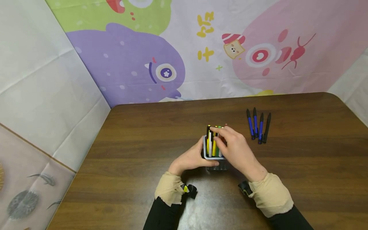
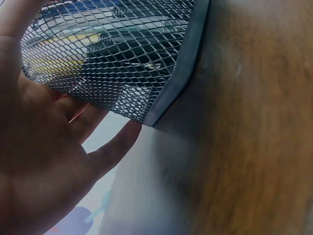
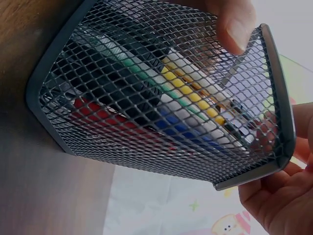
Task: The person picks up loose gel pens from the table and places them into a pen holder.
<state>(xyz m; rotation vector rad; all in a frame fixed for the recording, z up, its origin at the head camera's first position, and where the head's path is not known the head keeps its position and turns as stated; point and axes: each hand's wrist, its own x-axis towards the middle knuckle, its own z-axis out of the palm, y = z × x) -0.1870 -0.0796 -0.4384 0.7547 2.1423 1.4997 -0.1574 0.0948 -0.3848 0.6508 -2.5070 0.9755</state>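
Observation:
A black wire-mesh pen holder (image 1: 217,166) stands in front of me at the middle of the table, packed with pens and markers (image 1: 214,145) in yellow, white, black and green. My left hand (image 1: 189,158) grips it from the left, thumb across the near side; its thumb (image 3: 235,34) presses the mesh in the right wrist view. Over the holder's opening is my right hand (image 1: 237,148), index finger and thumb at the pen tops. In the right wrist view its fingers bend at the rim (image 3: 281,93); I cannot tell whether they pinch a pen.
Several pens lie side by side at the back right of the brown wooden table (image 1: 138,140), blue ones (image 1: 250,124) with black ends and a black one (image 1: 267,127). A cartoon-printed cloth (image 1: 201,80) hangs behind the table's far edge; white cloth (image 1: 43,64) hangs at the left.

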